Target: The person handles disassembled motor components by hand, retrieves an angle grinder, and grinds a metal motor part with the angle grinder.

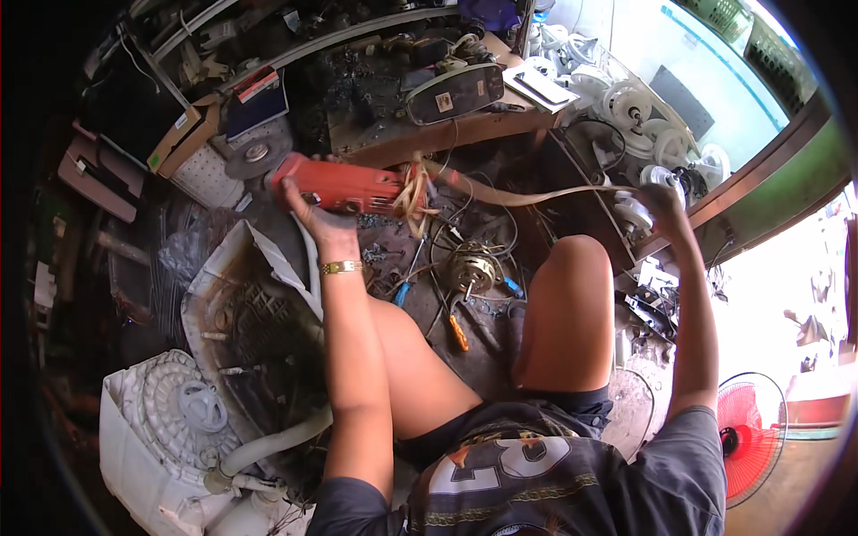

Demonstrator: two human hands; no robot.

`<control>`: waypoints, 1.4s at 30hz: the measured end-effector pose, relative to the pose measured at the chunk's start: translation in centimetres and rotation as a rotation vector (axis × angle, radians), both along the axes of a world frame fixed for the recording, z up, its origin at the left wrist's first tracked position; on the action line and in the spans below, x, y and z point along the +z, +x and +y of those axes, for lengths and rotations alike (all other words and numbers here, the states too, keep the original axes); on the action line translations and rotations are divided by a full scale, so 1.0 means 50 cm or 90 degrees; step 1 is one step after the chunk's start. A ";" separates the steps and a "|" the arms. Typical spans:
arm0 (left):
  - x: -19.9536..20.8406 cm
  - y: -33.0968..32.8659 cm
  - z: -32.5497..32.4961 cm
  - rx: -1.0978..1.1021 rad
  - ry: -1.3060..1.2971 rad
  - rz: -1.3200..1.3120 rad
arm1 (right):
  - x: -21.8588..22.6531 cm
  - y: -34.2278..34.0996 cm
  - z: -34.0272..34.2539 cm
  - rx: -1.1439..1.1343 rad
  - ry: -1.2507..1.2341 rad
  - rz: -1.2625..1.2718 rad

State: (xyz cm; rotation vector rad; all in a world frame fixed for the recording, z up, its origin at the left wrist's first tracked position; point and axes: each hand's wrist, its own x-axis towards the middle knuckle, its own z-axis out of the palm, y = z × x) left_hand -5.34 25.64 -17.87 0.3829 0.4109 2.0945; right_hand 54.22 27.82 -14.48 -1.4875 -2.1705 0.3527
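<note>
My left hand, with a gold band at its wrist, grips a red power tool that looks like an angle grinder, raised over the floor in front of my knees. A beige strip or cord is wound in loops around the tool's right end. From there it stretches rightward to my right hand, which is closed on its far end. Below, between my legs, lie a round motor with a shaft, orange-handled pliers and a blue-handled tool.
At my left stand a dirty white plastic housing and a white tub part with a hose. A cluttered wooden bench runs ahead. White plastic parts are heaped far right. A red fan stands at my right.
</note>
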 end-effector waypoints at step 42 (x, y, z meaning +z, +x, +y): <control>-0.164 -0.154 -0.048 0.073 -0.234 0.171 | -0.443 0.635 -1.106 -1.055 0.298 1.284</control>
